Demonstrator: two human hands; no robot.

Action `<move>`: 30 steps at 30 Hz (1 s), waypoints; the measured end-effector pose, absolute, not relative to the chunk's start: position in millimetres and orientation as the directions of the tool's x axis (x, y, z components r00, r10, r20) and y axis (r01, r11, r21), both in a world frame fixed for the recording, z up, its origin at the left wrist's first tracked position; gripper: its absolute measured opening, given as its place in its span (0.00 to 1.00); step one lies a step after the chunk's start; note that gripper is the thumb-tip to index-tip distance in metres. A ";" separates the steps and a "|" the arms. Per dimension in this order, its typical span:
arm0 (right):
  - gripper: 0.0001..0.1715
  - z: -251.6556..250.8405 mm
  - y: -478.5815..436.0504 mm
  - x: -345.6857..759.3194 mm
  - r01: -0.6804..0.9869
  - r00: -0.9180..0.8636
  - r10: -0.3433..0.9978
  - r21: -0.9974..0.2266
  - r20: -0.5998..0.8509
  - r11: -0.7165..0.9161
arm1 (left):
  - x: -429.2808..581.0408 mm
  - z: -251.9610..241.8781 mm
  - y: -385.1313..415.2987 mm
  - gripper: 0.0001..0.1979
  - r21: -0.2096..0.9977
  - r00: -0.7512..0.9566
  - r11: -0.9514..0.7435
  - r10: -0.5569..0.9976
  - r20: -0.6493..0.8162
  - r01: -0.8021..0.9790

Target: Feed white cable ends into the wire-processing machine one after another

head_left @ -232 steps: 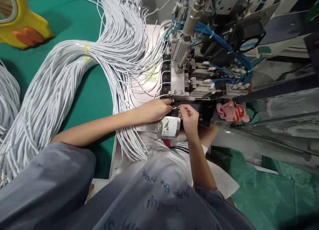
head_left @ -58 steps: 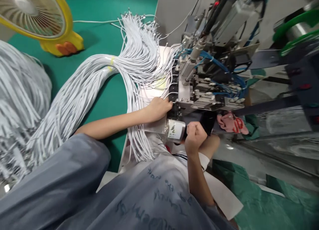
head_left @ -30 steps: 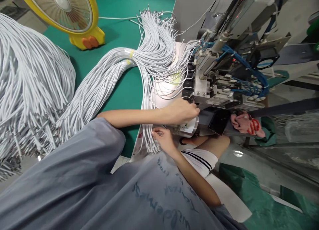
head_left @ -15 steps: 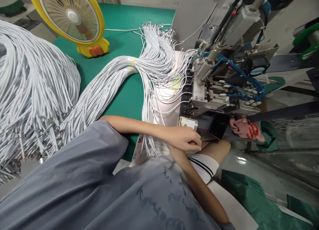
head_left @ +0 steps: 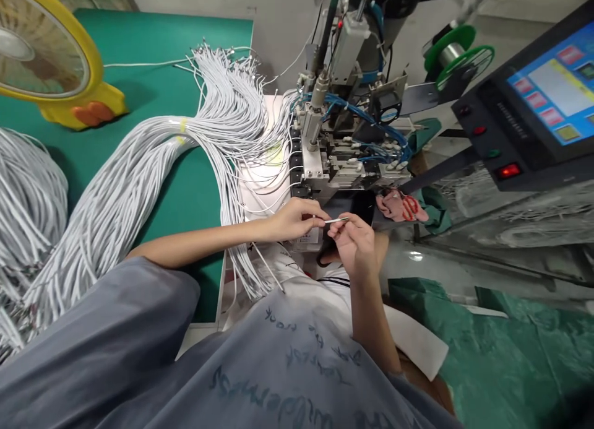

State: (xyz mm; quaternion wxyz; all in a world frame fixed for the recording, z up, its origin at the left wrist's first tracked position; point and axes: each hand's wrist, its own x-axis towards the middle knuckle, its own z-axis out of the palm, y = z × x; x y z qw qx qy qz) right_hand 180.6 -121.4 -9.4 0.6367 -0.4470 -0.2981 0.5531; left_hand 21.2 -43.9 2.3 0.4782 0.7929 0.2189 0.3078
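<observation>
Between my two hands a short stretch of white cable (head_left: pixel 332 221) shows, with a darker tip at its right end. My left hand (head_left: pixel 297 220) pinches the cable from the left. The fingertips of my right hand (head_left: pixel 355 238) close on its tip. Left of my hands, a large bundle of white cables (head_left: pixel 139 147), bound with yellow tape, lies over the table edge. Several cable ends run into the black row of slots at the front of the machine (head_left: pixel 313 163), just beyond my hands.
A yellow fan (head_left: pixel 88 64) stands on the green table (head_left: pixel 171 36) at the left. Another heap of white cables (head_left: pixel 28 194) lies below it. The control screen (head_left: pixel 552 88) hangs at the right, near a green spool (head_left: pixel 450 54). A pink cloth (head_left: pixel 400 205) lies past my right hand.
The view has turned to the right, bringing the control screen in. My hands, crossed over each other before, are now apart and raised, with a cable between their fingertips.
</observation>
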 end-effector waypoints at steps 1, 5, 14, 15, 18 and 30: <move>0.10 -8.8 -121.4 178.6 -0.480 0.179 0.977 -0.877 -0.119 -0.019 | 21.2 3.3 -44.6 0.10 0.884 0.717 -0.465 0.631 0.296 0.044; 0.14 -9.2 -121.2 175.1 -0.563 0.150 0.981 -0.826 -0.127 -0.021 | 20.5 6.1 -45.7 0.10 0.861 0.733 -0.508 0.599 0.321 0.038; 0.12 -14.0 -115.1 175.0 -0.419 0.107 0.988 -0.906 -0.115 -0.060 | 18.0 9.6 -44.5 0.13 0.928 0.750 -0.372 0.623 0.223 0.033; 0.11 -15.2 -114.7 173.6 -0.349 0.171 0.982 -0.937 -0.076 -0.012 | 18.1 10.5 -44.8 0.13 0.925 0.754 -0.377 0.620 0.218 0.043; 0.06 -15.5 -114.8 171.1 -0.106 0.308 0.947 -0.986 0.088 0.126 | 17.8 13.3 -45.2 0.13 0.922 0.766 -0.377 0.616 0.184 0.082; 0.07 -2.8 -115.7 180.3 0.227 0.223 0.967 -0.971 0.122 0.071 | 16.2 9.8 -42.4 0.10 0.774 0.776 -0.596 0.584 0.238 0.211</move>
